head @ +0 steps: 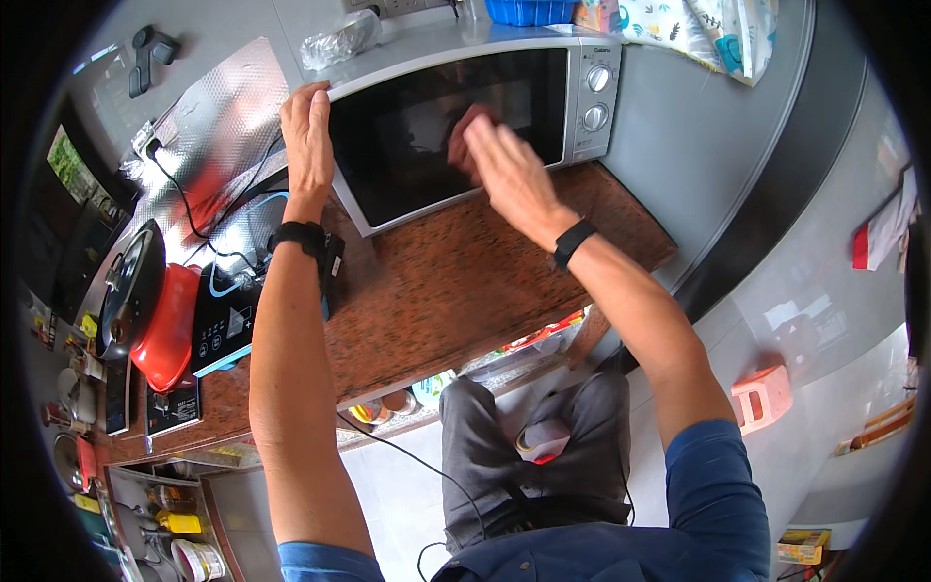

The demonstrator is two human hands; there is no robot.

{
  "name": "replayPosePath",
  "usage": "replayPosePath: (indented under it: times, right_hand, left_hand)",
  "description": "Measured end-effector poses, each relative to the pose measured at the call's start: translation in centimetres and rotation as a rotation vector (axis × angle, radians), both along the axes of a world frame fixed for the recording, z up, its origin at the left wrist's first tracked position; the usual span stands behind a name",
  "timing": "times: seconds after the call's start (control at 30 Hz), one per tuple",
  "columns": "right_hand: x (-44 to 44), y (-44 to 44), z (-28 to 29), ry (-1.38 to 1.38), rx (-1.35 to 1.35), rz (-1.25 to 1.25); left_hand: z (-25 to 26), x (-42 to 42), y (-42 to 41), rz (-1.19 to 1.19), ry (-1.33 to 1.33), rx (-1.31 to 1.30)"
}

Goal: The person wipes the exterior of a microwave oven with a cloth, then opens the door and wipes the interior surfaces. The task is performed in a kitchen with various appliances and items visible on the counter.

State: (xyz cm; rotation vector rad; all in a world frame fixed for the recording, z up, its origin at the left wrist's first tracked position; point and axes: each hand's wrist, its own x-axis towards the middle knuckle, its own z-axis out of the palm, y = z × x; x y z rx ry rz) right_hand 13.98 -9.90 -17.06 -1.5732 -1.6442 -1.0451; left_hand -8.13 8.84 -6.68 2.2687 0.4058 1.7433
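A Galanz microwave oven (385,138) with a dark glass door and two dials (598,78) stands at the back of a reddish-brown stone counter (436,291). My left hand (307,142) rests against its left front edge, fingers over the top corner, holding nothing. In front of the door glass my right hand (513,171) presses a dark red cloth (465,142). The right hand and cloth are motion-blurred, and the fingers hide part of the cloth. Each wrist wears a black band.
Left of my left arm stand an induction cooker (225,327), a red plastic basin (166,327) and a lidded pan (131,291). A blue basket (529,11), a plastic-wrapped item (340,40) and a patterned cloth (698,29) lie on the microwave. A pink stool (762,399) stands at right.
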Motion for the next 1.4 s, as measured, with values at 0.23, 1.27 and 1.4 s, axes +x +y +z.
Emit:
replayPosePath:
  times: [0.23, 1.27, 1.4]
  right_hand:
    - [-0.8, -0.1, 1.6, 0.266, -0.114, 0.171]
    - [-2.7, 0.8, 1.7, 0.324, 0.042, 0.1]
    - [-4.1, 0.8, -1.3, -0.099, -0.109, -0.081]
  left_hand:
    - [0.0, 0.2, 0.0, -0.004, -0.003, -0.009]
    - [0.4, 0.3, -1.1, 0.003, 0.016, -0.071]
    - [0.3, -0.1, -0.4, 0.0, 0.018, -0.043]
